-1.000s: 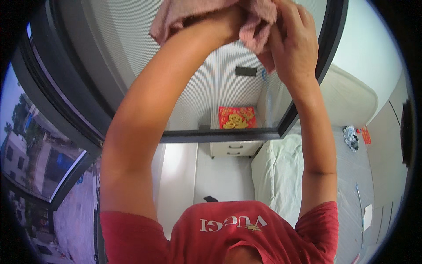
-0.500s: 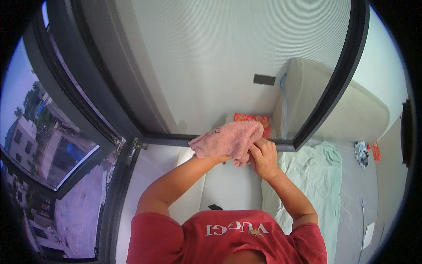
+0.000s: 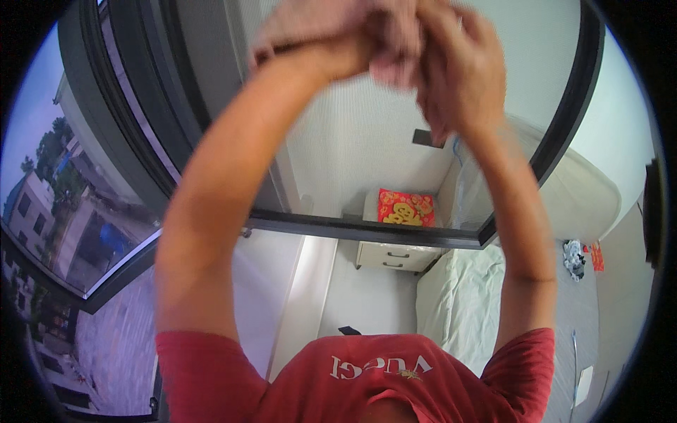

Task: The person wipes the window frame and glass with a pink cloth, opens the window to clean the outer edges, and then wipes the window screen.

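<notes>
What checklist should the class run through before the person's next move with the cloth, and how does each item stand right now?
1. Both hands on the pink cloth: ok. The left hand and right hand meet on it, raised overhead.
2. Cloth spread flat rather than bunched: cannot tell, as motion blur hides its shape.
3. Cloth touching the glass pane: cannot tell from this view.
4. Dark window frame in sight around the pane: ok.
5. Red and yellow item on the white nightstand is apart from the hands: ok.
</notes>
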Tool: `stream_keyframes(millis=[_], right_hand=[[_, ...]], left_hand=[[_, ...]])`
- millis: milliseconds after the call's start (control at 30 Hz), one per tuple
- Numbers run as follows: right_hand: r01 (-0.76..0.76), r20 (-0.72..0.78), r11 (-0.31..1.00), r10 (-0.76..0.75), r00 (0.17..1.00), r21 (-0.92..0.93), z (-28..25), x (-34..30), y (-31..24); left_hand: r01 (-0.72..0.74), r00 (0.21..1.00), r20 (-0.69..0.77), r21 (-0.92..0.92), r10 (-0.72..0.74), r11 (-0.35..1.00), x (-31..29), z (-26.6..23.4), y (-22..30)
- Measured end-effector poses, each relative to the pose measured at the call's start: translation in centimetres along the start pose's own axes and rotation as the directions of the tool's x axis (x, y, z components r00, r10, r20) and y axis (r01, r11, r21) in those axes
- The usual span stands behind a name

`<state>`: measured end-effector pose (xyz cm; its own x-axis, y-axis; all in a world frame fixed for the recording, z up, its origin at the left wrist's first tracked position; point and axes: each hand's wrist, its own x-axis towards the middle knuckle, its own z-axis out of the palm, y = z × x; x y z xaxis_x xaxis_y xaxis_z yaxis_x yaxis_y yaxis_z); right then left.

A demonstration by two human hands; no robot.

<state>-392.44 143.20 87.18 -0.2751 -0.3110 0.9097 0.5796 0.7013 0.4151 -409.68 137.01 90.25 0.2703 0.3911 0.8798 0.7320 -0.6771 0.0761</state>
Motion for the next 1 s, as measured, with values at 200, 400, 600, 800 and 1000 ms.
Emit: stream_keyframes(millis=[200,400,600,800,1000], right_hand=[[0.051,-0.121,0.995,-0.040,0.992,0.089,2.8,5.2,-1.1],[0.144,0.174,0.988,-0.133,0.976,-0.051,1.0,-6.1,-2.7],[0.181,0.449,0.928,-0.320,0.834,0.325,-0.5,-17.4,-7.6],[0.238,0.542,0.851,-0.489,0.684,0.468,-1.3,-20.9,-8.6],[0.338,0.529,0.890,-0.454,0.717,0.305,-0.1,-13.9,-7.3]], left_hand=[[-0.085,0.967,0.254,0.187,0.036,0.979,3.1,-3.8,-3.4],[0.085,0.866,0.497,-0.025,-0.062,0.996,-2.5,0.9,-4.8],[0.652,0.558,0.711,-0.056,-0.428,0.756,-11.9,2.2,-1.1],[0.799,0.492,0.795,-0.250,-0.355,0.547,-16.8,2.4,-0.5],[0.541,0.782,0.497,-0.240,-0.376,0.806,-16.5,-0.6,-2.8]])
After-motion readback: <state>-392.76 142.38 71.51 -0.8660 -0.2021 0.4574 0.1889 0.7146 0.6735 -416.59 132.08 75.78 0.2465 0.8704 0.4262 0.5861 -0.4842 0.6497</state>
